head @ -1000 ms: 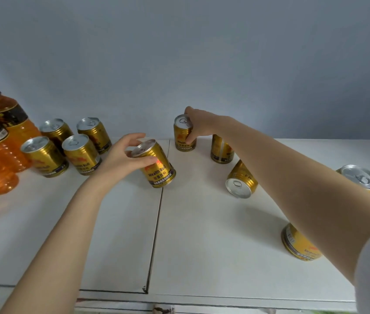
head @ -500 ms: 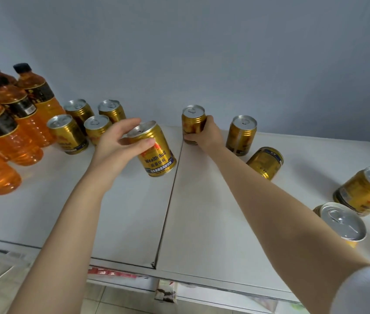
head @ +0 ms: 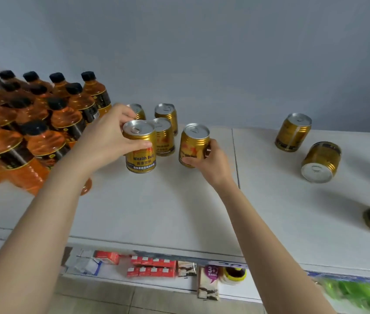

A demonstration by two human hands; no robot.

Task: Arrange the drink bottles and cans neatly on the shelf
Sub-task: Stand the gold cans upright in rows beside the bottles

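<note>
Gripping gold can (head: 140, 148) left fingers (head: 134, 145), second can (head: 193, 145) right fingers (head: 211, 147).

I see a plain grey-blue wall (head: 202, 53) at the back. Lower down, a lower shelf (head: 179, 284) holds white packets (head: 82, 264), rows of small red boxes (head: 152, 267), a purple-labelled carton (head: 211, 273) and a yellow-rimmed tub (head: 234, 274). Blurred green packaging (head: 360, 293) lies far right, and a tiled floor (head: 111, 299) shows beneath.

Eight gold cans (head: 163, 137) show on the shelf (head: 156, 211): five clustered mid-shelf and three scattered to the right. A sliver at the right edge may be a ninth. The orange bottles (head: 66, 118) number about thirteen by their black caps, though blur prevents certainty. The left hand (head: 109, 137) and right hand (head: 213, 164) each hold one gold can.
</note>
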